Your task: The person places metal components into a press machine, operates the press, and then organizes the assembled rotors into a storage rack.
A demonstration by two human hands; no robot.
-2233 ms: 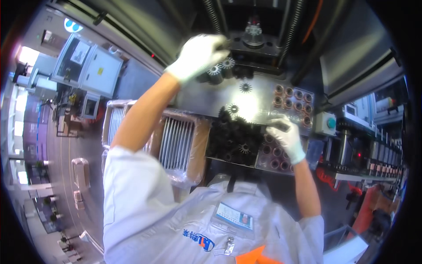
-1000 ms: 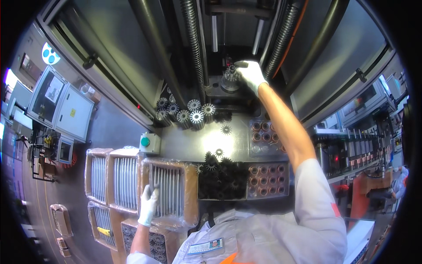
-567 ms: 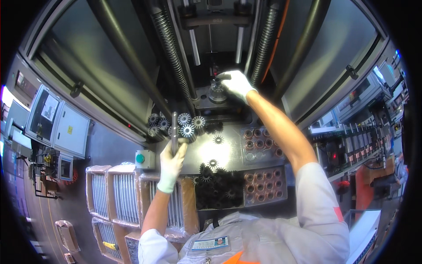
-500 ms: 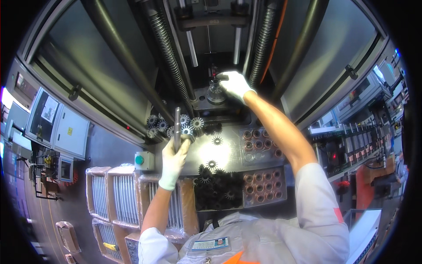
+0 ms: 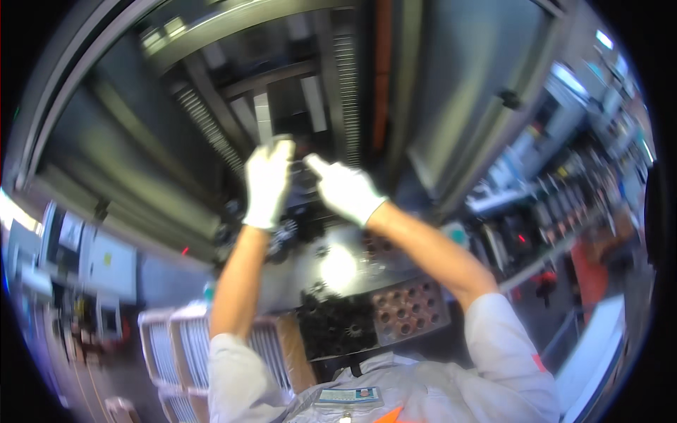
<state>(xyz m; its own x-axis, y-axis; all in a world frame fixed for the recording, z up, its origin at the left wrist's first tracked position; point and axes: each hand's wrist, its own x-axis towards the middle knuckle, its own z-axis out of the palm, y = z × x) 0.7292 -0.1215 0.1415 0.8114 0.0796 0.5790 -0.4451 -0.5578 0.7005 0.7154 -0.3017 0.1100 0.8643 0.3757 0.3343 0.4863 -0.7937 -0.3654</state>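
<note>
Both of my hands wear white gloves and are inside the machine. My left hand (image 5: 268, 182) is closed around a bright metal shaft (image 5: 263, 116), which stands up above the fingers between two guide rods. Close by on its right, my right hand (image 5: 347, 190) reaches toward the round metal fixture (image 5: 303, 185) with a finger stretched out. Motion blur hides whether that hand pinches anything. The fixture shows only in part between the gloves. Toothed metal discs (image 5: 284, 234) sit below my left wrist.
Nearer me, the metal worktop (image 5: 293, 264) bears a pile of dark toothed discs (image 5: 335, 326) and a tray of copper-coloured rings (image 5: 409, 310). Boxes of long metal rods (image 5: 189, 342) stand at the left. Ribbed columns (image 5: 347, 99) and side panels (image 5: 465, 92) flank the workspace.
My left hand has carried the shaft forward from over the worktop to the machine's fixture. The right hand has drawn back slightly from the fixture's top. The whole view has shifted and blurred.
</note>
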